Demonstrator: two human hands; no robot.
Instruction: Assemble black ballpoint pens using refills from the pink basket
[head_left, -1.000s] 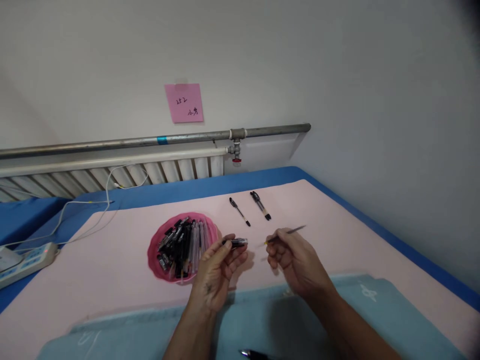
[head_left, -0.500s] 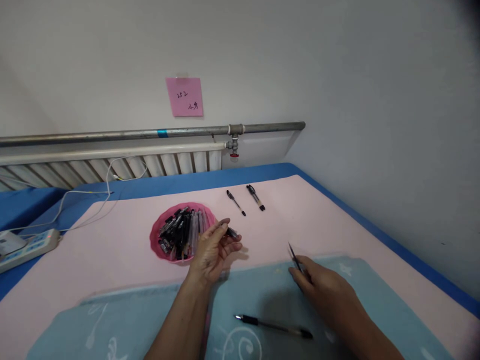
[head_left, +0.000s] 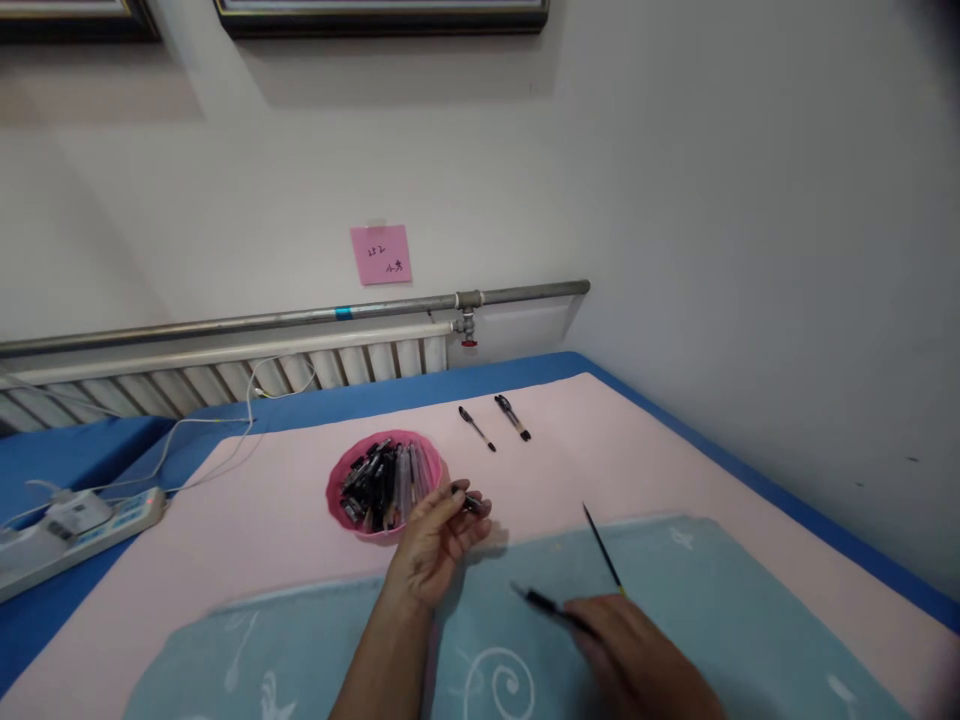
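My left hand (head_left: 435, 550) is beside the pink basket and pinches a short black pen cap (head_left: 470, 501) between thumb and fingers. Lower on the right, my right hand (head_left: 637, 645) is blurred by motion and grips a pen (head_left: 546, 604), its metal tip and black grip pointing left. A thin dark pen refill (head_left: 602, 546) lies just beyond the right hand, across the edge of the blue-green cloth (head_left: 375, 640). Pens and clear barrels fill the pink basket (head_left: 334, 495).
One capped pen (head_left: 478, 430) and a close pair of pens (head_left: 513, 418) lie at the back of the pink sheet (head_left: 600, 440). On the left are a power strip (head_left: 135, 515) and white cables. A radiator (head_left: 375, 362) and pipe run along the wall.
My right hand has put down the refill and picked up the pen from the cloth. My left hand still holds the cap. The view has tilted upward.
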